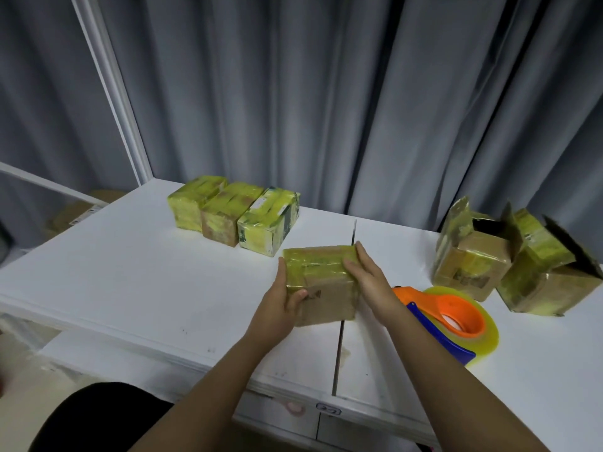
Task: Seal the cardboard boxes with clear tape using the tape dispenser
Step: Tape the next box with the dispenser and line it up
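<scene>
Head view: one wide-angle frame looking down on a white table (130, 272), with grey curtains (326, 93) behind it.
Boxes, total: six cardboard boxes counted on the table.
Box in hand: one cardboard box (326, 298) sits near the middle of the table, over the dark seam (339, 347) between two tabletop panels; yellowish tape covers its top and upper sides.
Left hand: the left hand (280, 305) grips the box's left side, thumb curled onto the front face and fingers wrapped along the far side.
Right hand: the right hand (365, 278) lies flat along the box's right edge, fingers straight and together, pressing on the taped top corner.
Sealed boxes: three taped boxes (235, 216) stand in a row at the far edge, side by side and touching, well apart from the one being held.
Open boxes: two boxes (509, 262) stand at the far right, touching each other, flaps raised and interiors dark; the rightmost is blurred at the frame edge, so its flap count cannot be told.
Tape dispenser: one tape dispenser (453, 321), orange with a blue handle, lies on the table just right of the right forearm, between the held box and the open pair. Neither hand touches it.
Tape roll: one roll of yellowish clear tape is mounted on the dispenser.
Below the table: a further brown box (75, 213) shows dimly at the left, behind the white frame.
</scene>
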The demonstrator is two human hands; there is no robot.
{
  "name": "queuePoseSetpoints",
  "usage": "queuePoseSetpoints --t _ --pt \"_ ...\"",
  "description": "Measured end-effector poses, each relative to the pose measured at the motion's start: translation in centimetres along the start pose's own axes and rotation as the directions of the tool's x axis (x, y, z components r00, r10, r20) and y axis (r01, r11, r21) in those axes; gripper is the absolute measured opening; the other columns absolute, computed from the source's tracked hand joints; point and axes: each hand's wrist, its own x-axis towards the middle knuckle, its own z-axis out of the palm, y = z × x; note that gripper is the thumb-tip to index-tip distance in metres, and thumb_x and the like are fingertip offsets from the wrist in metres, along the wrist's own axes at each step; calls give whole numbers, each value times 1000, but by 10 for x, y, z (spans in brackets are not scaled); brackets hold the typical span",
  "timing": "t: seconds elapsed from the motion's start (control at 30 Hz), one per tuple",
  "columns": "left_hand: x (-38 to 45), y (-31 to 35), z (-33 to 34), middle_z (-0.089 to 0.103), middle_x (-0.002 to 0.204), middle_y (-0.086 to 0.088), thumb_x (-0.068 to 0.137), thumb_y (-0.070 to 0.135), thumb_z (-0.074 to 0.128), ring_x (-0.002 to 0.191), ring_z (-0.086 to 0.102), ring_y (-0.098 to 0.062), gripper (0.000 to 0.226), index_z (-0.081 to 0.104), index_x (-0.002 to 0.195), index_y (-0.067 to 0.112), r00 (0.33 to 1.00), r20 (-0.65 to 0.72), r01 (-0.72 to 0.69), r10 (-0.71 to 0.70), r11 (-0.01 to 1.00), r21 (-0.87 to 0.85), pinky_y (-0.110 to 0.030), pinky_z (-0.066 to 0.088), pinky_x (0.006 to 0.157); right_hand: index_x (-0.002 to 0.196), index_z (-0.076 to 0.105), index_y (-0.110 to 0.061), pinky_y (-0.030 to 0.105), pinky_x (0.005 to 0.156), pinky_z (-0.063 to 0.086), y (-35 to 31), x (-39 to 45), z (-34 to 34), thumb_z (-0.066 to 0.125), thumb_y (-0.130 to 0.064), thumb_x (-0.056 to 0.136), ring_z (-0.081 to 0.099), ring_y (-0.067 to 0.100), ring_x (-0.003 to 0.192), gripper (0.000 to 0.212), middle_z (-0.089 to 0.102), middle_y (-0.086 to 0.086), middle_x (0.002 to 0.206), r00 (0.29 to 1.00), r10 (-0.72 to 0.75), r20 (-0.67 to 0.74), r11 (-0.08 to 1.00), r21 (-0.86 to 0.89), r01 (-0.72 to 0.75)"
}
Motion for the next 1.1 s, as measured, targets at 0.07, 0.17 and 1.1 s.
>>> queuePoseSetpoints --t 0.07,0.17,1.1 --pt "8 -6 -4 47 126 12 100 22 44 110 47 -6 70 -3 152 22 1000 11 -8 8 1000 -1 -13 34 81 153 19 -24 5 72 46 8 -1 3 49 -23 99 52 -9 96 61 42 -11 136 1000 7 7 996 94 -8" --pt "20 -13 -7 45 127 12 100 23 43 111 46 -6 68 0 152 21 999 32 -31 32 999 -14 -12 34 81 152 8 -32 8 74 48 23 -6 7 49 -23 98 56 -13 94 68 45 -13 136 999 -7 46 983 182 -1" --pt "172 -53 -81 4 160 9 88 72 15 146 -12 -31 69 28 146 37 987 -161 117 8 649 752 -59 -23 104 136 49 -31 34 94 41 -5 142 56 52 -46 93 54 28 116 46 60 7 126 941 -220 -258 833 -552 43"
